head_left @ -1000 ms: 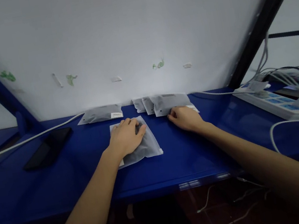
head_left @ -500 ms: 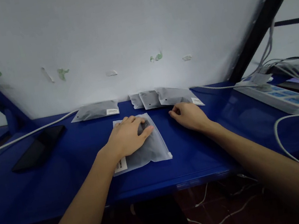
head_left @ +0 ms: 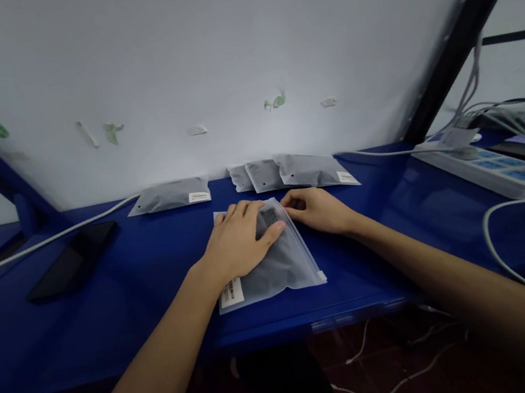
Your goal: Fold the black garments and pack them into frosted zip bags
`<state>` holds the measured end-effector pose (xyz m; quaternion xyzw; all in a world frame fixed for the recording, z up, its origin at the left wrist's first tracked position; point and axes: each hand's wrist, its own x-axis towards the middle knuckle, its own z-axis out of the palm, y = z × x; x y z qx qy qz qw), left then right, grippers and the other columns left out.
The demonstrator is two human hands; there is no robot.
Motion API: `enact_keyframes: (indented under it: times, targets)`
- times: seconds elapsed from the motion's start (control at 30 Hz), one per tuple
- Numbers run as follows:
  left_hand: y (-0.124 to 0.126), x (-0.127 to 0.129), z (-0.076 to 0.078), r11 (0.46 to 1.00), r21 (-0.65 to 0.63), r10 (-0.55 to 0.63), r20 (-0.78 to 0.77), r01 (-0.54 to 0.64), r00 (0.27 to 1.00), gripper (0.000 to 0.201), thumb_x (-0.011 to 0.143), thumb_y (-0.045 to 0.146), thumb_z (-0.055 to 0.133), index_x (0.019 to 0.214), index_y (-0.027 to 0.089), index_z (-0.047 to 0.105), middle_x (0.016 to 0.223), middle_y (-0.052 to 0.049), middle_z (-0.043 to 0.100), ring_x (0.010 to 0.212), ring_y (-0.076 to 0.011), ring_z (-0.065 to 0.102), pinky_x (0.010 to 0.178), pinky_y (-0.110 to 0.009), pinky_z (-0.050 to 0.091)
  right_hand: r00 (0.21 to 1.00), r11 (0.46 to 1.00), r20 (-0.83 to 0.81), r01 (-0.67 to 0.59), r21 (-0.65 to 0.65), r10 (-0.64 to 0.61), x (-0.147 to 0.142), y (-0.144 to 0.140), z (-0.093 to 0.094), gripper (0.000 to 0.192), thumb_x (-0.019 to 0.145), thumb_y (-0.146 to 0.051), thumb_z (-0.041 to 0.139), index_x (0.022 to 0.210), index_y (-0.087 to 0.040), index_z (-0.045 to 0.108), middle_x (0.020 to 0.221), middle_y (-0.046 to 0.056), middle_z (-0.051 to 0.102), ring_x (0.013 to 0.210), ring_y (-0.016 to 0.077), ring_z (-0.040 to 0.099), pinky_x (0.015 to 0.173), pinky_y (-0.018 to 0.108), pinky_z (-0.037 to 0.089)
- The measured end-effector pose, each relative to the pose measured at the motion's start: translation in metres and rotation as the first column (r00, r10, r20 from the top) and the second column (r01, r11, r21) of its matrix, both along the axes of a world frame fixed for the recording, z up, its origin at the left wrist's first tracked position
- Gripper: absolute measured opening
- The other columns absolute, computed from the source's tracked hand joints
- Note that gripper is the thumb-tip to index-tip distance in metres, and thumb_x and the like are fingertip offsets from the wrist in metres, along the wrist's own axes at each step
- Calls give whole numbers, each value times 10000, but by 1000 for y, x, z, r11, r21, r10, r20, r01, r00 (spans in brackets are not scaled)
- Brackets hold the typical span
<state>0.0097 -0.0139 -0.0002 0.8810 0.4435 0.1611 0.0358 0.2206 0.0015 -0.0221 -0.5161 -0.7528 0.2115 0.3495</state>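
A frosted zip bag (head_left: pixel 290 266) with something dark inside lies flat on the blue table (head_left: pixel 158 296). Its white slider (head_left: pixel 322 276) sits at the near right corner, and a white label (head_left: pixel 231 293) shows at the near left. My left hand (head_left: pixel 240 241) rests on top of the bag, palm down with the thumb apart from the fingers. At the bag's far right corner, my right hand (head_left: pixel 318 208) has its fingers curled, with thumb and fingertips closed at the zip edge. What exactly the fingertips pinch is partly hidden.
Similar filled bags lie along the wall, one at the left (head_left: pixel 171 195) and several overlapping at the right (head_left: pixel 313 168). A black phone (head_left: pixel 73 260) lies on the left. A power strip (head_left: pixel 496 169) and white cables (head_left: pixel 490 237) are at the right.
My left hand and the bag under it have slid to the right. My right hand has moved left, from beside the bag to its zip edge.
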Motion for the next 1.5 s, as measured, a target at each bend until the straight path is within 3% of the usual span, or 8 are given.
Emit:
enact_keyframes:
  times: [0.47, 0.63, 0.83, 0.97, 1.07, 1.13, 1.27, 1.5]
  targets:
    - [0, 3, -5, 997, -46, 53, -9, -54, 999, 657, 986, 627, 253, 1458, 195, 406, 1472, -122, 488, 1339, -333, 442, 1115, -527, 315, 989, 991, 137, 70, -117, -53, -17, -7, 11, 250, 801, -387, 627, 768, -153, 708, 731, 31, 689, 718, 190, 624, 605, 258, 395]
    - [2, 0, -12, 990, -61, 129, -31, -130, 991, 717, 992, 625, 203, 1507, 142, 331, 1529, -173, 414, 1382, -354, 410, 1108, -508, 338, 874, 933, 390, 350, -89, -291, 0, -13, 10, 321, 856, -431, 549, 662, -188, 628, 672, 56, 653, 611, 170, 565, 539, 280, 328]
    - [-15, -19, -14, 984, -58, 161, -110, -168, 981, 748, 990, 617, 237, 1524, 98, 299, 1554, -214, 367, 1433, -370, 341, 1125, -502, 335, 746, 882, 553, 469, -42, -371, 40, -23, 7, 334, 878, -454, 528, 728, -191, 668, 708, 83, 657, 643, 198, 603, 584, 304, 374]
    - [-24, -50, -12, 983, -41, 170, -151, -178, 974, 655, 978, 568, 353, 1481, 151, 396, 1569, -174, 358, 1432, -365, 342, 1137, -531, 319, 657, 854, 631, 520, 16, -412, 53, -29, 13, 315, 892, -434, 523, 868, -179, 705, 831, 119, 693, 762, 247, 653, 632, 330, 420]
    - [-31, -67, -6, 995, 43, 93, -122, -88, 988, 443, 957, 357, 430, 1340, 173, 553, 1456, -120, 517, 1366, -311, 426, 1143, -499, 329, 584, 800, 594, 569, 187, -554, 43, -40, 19, 343, 904, -416, 524, 1059, -148, 674, 1017, 162, 698, 849, 280, 670, 672, 359, 444]
    - [-39, -69, -1, 999, 44, 18, -58, -15, 998, 392, 909, 208, 423, 1258, 209, 602, 1329, -65, 615, 1275, -251, 505, 1117, -437, 377, 582, 784, 545, 556, 275, -604, 27, -49, 21, 404, 924, -462, 491, 1116, -143, 647, 1061, 170, 692, 864, 290, 675, 694, 375, 455]
    - [-53, -62, 3, 998, -51, -34, 13, 34, 999, 334, 907, 227, 436, 1173, 239, 637, 1229, -35, 654, 1172, -229, 561, 1044, -403, 442, 668, 896, 602, 377, 233, -437, -8, -70, 24, 573, 900, -641, 448, 1030, -137, 687, 985, 179, 702, 872, 317, 675, 751, 419, 471]
    - [-32, -76, 2, 975, -35, 219, -40, -220, 975, 396, 921, 514, 468, 1073, 196, 648, 1111, -105, 646, 1084, -298, 587, 941, -449, 469, 731, 986, 669, 35, 164, -137, -25, -90, 29, 263, 904, -275, 500, 1070, -188, 684, 1137, 109, 679, 1025, 266, 652, 905, 402, 420]
